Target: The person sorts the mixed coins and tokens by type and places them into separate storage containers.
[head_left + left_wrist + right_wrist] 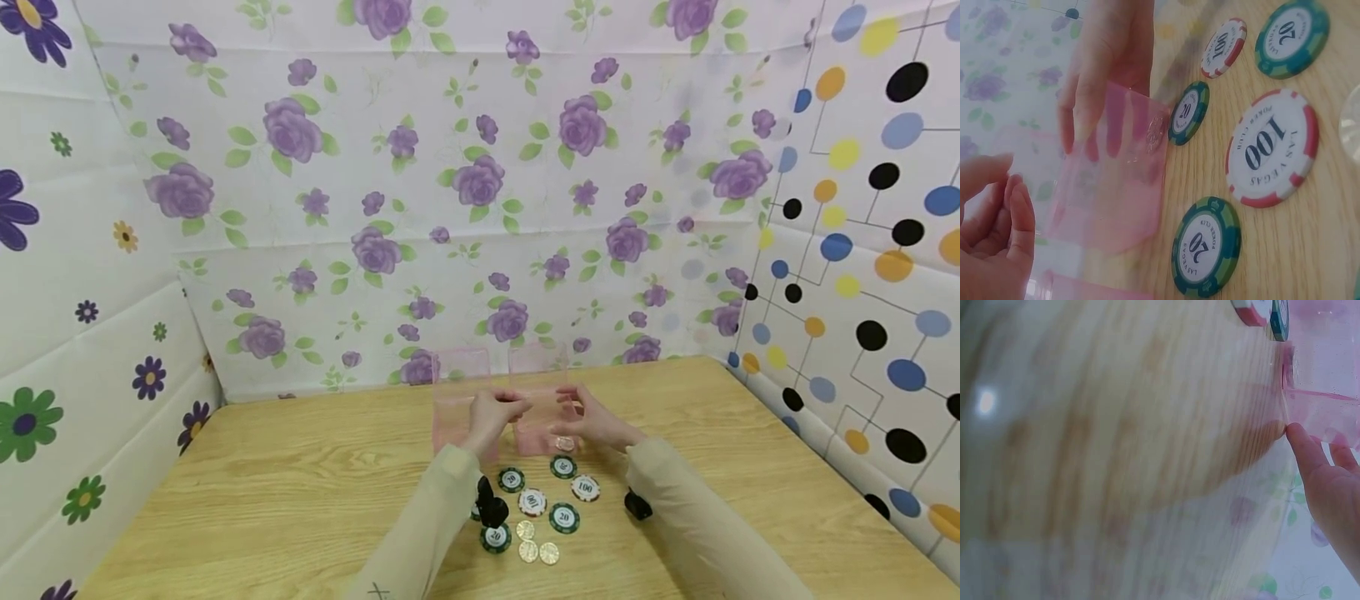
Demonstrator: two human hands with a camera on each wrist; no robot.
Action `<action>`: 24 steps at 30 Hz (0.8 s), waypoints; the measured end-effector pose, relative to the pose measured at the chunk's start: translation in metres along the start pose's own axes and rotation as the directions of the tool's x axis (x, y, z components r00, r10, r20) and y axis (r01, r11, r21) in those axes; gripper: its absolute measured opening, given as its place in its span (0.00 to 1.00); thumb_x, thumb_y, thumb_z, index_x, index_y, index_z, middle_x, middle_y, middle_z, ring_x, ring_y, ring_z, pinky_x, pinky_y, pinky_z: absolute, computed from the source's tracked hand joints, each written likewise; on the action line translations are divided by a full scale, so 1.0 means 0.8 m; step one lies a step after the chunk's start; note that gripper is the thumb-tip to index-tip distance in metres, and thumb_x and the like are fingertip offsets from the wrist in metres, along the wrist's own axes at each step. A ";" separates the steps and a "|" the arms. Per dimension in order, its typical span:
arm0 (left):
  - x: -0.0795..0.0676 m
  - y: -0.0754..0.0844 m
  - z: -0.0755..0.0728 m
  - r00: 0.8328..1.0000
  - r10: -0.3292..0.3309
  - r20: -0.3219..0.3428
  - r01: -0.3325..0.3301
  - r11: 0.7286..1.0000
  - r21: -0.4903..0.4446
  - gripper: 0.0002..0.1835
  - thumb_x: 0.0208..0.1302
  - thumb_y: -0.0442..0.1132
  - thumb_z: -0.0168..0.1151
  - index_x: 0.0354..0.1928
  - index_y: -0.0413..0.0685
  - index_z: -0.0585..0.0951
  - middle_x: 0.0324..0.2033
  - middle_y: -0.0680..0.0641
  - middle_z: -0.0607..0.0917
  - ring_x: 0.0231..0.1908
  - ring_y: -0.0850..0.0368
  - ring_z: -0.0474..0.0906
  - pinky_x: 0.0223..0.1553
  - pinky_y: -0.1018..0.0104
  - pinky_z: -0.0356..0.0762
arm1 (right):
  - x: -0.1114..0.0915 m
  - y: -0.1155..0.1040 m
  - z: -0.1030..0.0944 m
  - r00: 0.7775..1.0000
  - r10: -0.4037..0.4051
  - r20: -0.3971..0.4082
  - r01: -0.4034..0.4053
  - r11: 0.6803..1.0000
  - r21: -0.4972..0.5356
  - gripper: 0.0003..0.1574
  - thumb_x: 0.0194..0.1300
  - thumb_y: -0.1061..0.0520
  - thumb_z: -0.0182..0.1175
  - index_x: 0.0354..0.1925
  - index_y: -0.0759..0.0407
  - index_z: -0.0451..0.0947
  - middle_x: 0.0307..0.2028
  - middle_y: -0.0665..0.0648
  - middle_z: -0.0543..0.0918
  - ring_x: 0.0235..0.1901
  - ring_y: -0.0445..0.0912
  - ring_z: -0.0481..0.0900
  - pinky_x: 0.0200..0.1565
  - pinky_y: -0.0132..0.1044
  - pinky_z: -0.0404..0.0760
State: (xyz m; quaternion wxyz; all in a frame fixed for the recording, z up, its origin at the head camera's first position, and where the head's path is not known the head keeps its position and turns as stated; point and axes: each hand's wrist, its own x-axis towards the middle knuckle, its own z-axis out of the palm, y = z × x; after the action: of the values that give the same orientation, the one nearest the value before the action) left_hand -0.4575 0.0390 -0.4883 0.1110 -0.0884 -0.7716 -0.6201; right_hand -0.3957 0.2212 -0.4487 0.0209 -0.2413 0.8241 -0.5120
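Two clear pink plastic boxes with raised lids stand side by side in the head view, the left box (pixel 444 425) and the right box (pixel 531 443). My right hand (pixel 596 421) holds the right box by its right side; the thumb is at the near corner and the fingers curve along the wall. A coin (pixel 1155 131) shows through that box's front wall, low down. Above the boxes is my left hand (pixel 495 412), fingers loosely curled and tips close to the thumb. Nothing shows between its fingertips in the left wrist view.
Near the boxes lie green poker chips (pixel 564 517) marked 20 and red-and-white chips (pixel 586 487) marked 100. Gold coins (pixel 528 551) lie closer to me. The wooden table (pixel 300 500) backs onto a flowered sheet (pixel 480 208).
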 end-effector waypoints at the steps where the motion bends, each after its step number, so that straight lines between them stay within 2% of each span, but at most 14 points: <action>1: 0.001 0.000 0.000 1.000 0.005 0.001 -0.005 1.000 0.004 0.13 0.25 0.51 0.60 0.18 0.54 0.74 0.16 0.54 0.74 0.15 0.61 0.69 0.15 0.70 0.66 | -0.001 -0.004 0.000 1.000 -0.004 -0.002 0.004 1.000 0.006 0.43 0.36 0.49 0.57 0.48 0.50 0.44 0.44 0.54 0.54 0.45 0.53 0.50 0.40 0.44 0.53; 6: 0.002 0.002 -0.004 1.000 0.022 0.013 -0.022 0.999 0.030 0.14 0.26 0.52 0.59 0.19 0.55 0.74 0.17 0.54 0.74 0.15 0.61 0.69 0.15 0.70 0.66 | -0.001 -0.013 0.000 1.000 -0.007 -0.009 0.007 1.000 -0.020 0.43 0.36 0.50 0.56 0.48 0.53 0.45 0.43 0.57 0.54 0.44 0.55 0.50 0.40 0.43 0.53; 11: -0.002 0.008 -0.013 0.996 0.035 0.080 -0.035 0.999 -0.007 0.13 0.27 0.50 0.59 0.20 0.54 0.74 0.18 0.53 0.74 0.17 0.61 0.70 0.16 0.69 0.66 | 0.001 -0.011 -0.001 1.000 0.010 -0.014 -0.011 0.999 -0.039 0.42 0.36 0.50 0.57 0.47 0.53 0.46 0.43 0.57 0.54 0.44 0.55 0.49 0.41 0.43 0.53; 15: -0.007 0.010 -0.020 0.989 0.059 0.133 -0.057 0.998 -0.018 0.11 0.30 0.48 0.59 0.21 0.55 0.74 0.19 0.53 0.74 0.18 0.61 0.70 0.17 0.68 0.67 | 0.000 -0.014 -0.001 1.000 0.026 -0.008 -0.026 0.999 -0.020 0.42 0.36 0.51 0.57 0.48 0.53 0.45 0.44 0.57 0.53 0.44 0.56 0.48 0.41 0.42 0.54; 19: -0.009 0.008 -0.027 0.983 0.076 0.167 -0.074 0.997 -0.021 0.14 0.28 0.51 0.59 0.22 0.56 0.74 0.19 0.54 0.74 0.19 0.61 0.70 0.19 0.68 0.66 | -0.002 -0.019 0.000 0.999 0.047 -0.013 -0.047 0.999 0.000 0.42 0.36 0.52 0.57 0.48 0.53 0.45 0.44 0.58 0.53 0.44 0.56 0.48 0.41 0.40 0.54; 24: -0.016 0.003 -0.038 0.968 0.089 0.235 -0.077 0.995 -0.060 0.15 0.27 0.51 0.59 0.23 0.54 0.74 0.20 0.53 0.75 0.20 0.60 0.70 0.21 0.68 0.66 | -0.002 -0.018 0.002 0.999 0.047 -0.018 -0.048 0.998 -0.033 0.42 0.36 0.52 0.57 0.48 0.54 0.46 0.44 0.58 0.53 0.44 0.55 0.50 0.41 0.44 0.53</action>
State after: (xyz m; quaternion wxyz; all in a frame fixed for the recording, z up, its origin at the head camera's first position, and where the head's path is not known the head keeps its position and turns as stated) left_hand -0.4426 0.0103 -0.4832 0.0416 -0.1967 -0.7590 -0.6192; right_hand -0.3882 0.2155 -0.4376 0.0220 -0.2175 0.8383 -0.4995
